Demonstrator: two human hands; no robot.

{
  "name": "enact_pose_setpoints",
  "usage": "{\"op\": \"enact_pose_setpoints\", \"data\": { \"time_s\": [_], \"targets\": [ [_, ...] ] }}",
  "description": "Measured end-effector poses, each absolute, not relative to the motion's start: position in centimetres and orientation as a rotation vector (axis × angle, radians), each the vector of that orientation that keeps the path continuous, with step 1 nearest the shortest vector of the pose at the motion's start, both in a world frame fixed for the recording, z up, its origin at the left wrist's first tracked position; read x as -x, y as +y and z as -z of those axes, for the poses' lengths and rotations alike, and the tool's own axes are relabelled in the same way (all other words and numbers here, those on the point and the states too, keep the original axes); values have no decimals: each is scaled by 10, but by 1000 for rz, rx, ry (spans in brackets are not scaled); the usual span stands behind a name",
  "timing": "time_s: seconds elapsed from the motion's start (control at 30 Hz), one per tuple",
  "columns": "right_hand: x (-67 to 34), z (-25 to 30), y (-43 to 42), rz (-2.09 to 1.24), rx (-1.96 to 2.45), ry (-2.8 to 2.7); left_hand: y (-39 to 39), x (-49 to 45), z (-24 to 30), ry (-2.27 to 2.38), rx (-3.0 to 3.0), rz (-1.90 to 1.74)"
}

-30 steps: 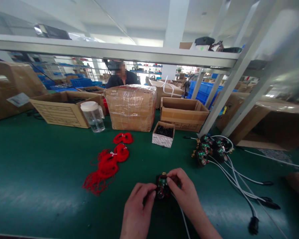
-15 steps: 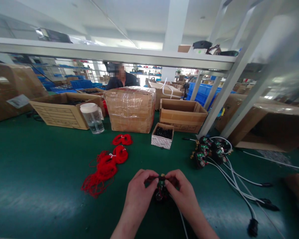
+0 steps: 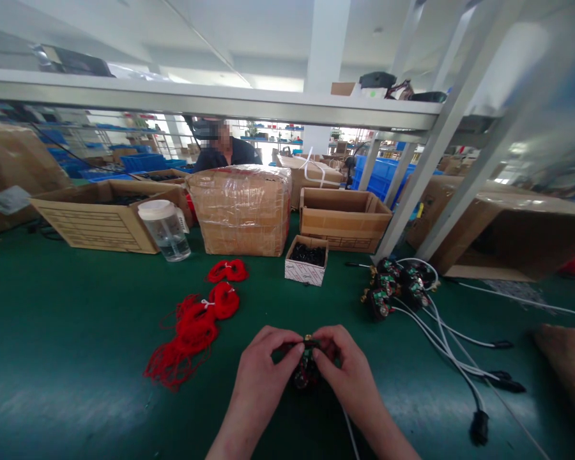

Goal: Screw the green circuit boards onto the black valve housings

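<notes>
A small wired circuit-board assembly (image 3: 303,377) with a green board, a dark body and a brass piece at its top is between my hands on the green table. My left hand (image 3: 268,367) pinches its upper edge from the left, thumb against fingertips. From the right, my right hand (image 3: 347,364) does the same, its fingers bent. A thin dark strip lies between the fingertips; its kind is too small to make out. A white cable (image 3: 349,431) runs from under my right hand toward the front edge. My fingers cover part of the board.
Similar assemblies (image 3: 388,287) with white cables are piled at right. Red wire bundles (image 3: 196,326) lie at left. Behind stand a small box of black parts (image 3: 306,255), a water bottle (image 3: 167,233) and cardboard boxes (image 3: 242,211). Another person's hand (image 3: 563,358) rests at far right.
The view has swung slightly, so the table's things sit a little further left. More of the other person's hand shows at right. Both my hands keep their pinch on the assembly.
</notes>
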State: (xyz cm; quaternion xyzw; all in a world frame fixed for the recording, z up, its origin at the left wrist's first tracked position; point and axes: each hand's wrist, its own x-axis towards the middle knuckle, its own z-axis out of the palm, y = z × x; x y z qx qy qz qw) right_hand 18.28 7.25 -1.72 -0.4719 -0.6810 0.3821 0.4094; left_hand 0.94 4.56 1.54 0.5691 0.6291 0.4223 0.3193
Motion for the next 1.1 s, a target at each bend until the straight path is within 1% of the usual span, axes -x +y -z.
{"op": "enact_pose_setpoints", "data": {
  "time_s": [0.47, 0.97, 1.1],
  "targets": [
    [-184, 14, 71, -846, 1159, -1762, 49, -9, -17, 1684, -1430, -1050],
    [-178, 9, 74, -856, 1245, -1757, 50, -12, -19, 1702, -1439, -1053],
    [-181, 12, 78, -946, 1235, -1701, 50, -11, -17, 1685, -1428, -1083]
  ]
}}
